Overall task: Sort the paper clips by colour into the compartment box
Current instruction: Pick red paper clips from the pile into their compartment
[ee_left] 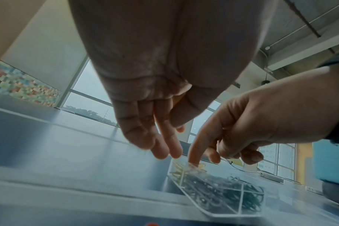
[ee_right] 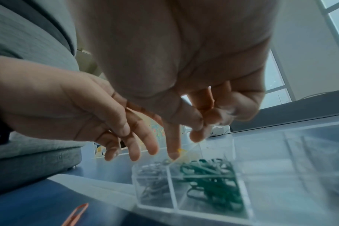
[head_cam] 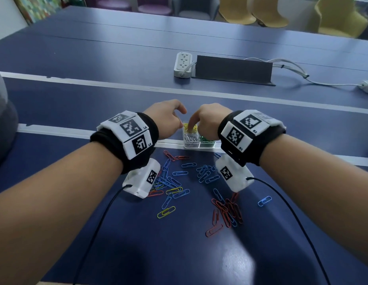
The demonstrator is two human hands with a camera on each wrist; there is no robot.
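The box is clear, glossy plastic with thin see-through walls. The clips scattered in front of the box look like wire with a smooth coloured coating. The table is smooth, dark blue and slightly shiny. Beyond the box lies a white plastic power strip.

Two hands are in view, the left hand and the right hand. One clear compartment box stands on the tabletop. Three of its compartments hold clips: one of yellow clips at far left, one of silver clips at near left, one of green clips to their right. Loose on the near tabletop lie two yellow paper clips, roughly ten red paper clips and about twenty blue paper clips, which overlap too much for an exact count. One power strip lies far off.
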